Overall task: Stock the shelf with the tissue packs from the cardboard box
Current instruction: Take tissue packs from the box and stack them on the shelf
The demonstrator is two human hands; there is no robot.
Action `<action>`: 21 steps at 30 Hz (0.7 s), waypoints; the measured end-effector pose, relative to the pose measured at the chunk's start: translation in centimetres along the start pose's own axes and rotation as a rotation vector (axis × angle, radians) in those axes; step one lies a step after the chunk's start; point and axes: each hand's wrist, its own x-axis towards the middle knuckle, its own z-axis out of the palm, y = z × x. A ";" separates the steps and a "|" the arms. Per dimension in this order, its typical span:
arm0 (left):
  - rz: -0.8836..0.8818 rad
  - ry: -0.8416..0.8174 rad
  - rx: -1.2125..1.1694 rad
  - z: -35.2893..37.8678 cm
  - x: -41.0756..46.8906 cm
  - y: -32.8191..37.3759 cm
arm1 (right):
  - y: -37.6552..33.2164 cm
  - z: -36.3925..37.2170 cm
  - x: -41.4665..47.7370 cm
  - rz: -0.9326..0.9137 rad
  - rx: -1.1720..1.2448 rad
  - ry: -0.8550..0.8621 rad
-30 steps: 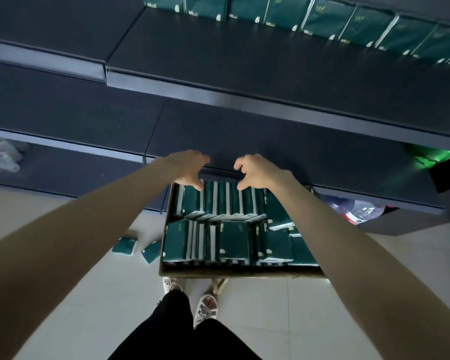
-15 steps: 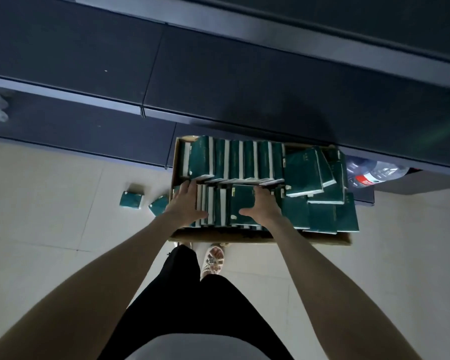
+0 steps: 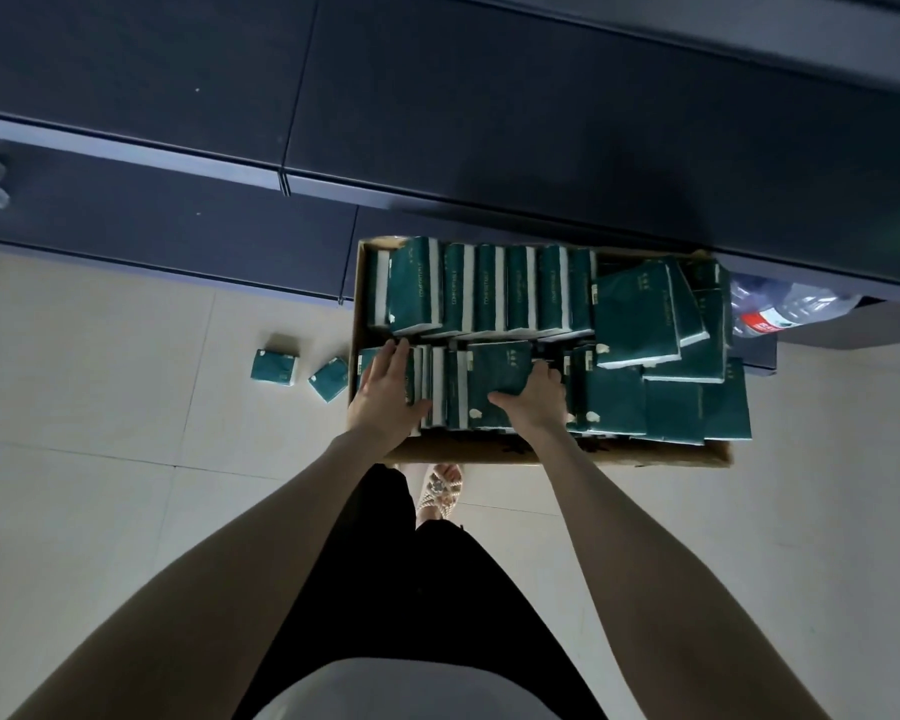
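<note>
Pale floor (image 3: 100, 407) below dark shelves (image 3: 489, 122). Arms are reaching down into a cardboard box (image 3: 619, 454); left hand (image 3: 385, 394) is pressing flat, right hand (image 3: 533, 405) is curling around tissue packs (image 3: 458, 392) between them.

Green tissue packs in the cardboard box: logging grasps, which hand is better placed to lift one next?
Right, probably: the right hand grips a dark green rectangular tissue pack; the left hand lies flat, gripping nothing.
</note>
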 end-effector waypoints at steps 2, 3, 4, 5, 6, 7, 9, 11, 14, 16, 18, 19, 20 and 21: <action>0.002 -0.008 -0.011 0.0 -0.1 0.1 | 0.0 -0.4 -0.5 -0.071 0.081 -0.029; 0.005 -0.016 -0.017 -0.1 -0.2 0.2 | 0.0 -0.7 -0.9 -0.103 0.114 -0.050; 0.007 -0.023 -0.025 -0.2 -0.3 0.3 | -0.1 -1.1 -1.3 -0.138 0.133 -0.070; 0.007 -0.033 -0.038 -0.3 -0.5 0.3 | -0.2 -1.6 -1.7 -0.170 0.136 -0.086; 0.008 -0.039 -0.053 -0.5 -0.7 0.4 | -0.3 -2.2 -2.1 -0.199 0.136 -0.095; 0.013 -0.036 -0.065 -0.7 -0.9 0.5 | -0.5 -2.8 -2.4 -0.222 0.140 -0.099; 0.051 0.000 -0.064 -1.3 -1.4 0.9 | -0.9 -4.2 -2.8 -0.268 0.162 -0.100; 0.096 0.040 -0.049 -2.1 -1.7 1.8 | -1.6 -6.0 -3.3 -0.328 0.155 -0.103; 0.160 0.021 -0.077 -4.2 -1.8 3.8 | -3.3 -9.2 -4.1 -0.438 0.092 -0.094; 0.229 0.008 -0.121 -6.0 -1.8 5.7 | -4.8 -11.4 -4.8 -0.493 0.067 -0.090; 0.292 0.045 -0.158 -8.2 -1.8 7.9 | -6.4 -13.8 -5.5 -0.561 0.036 -0.065; 0.319 0.060 -0.175 -9.4 -1.9 9.1 | -7.3 -15.2 -5.9 -0.599 0.016 -0.049; 0.354 0.070 -0.185 -10.8 -1.9 10.3 | -8.2 -16.6 -6.5 -0.633 0.001 -0.036; 0.396 0.078 -0.188 -12.1 -1.9 11.4 | -9.2 -18.1 -7.0 -0.663 -0.010 -0.023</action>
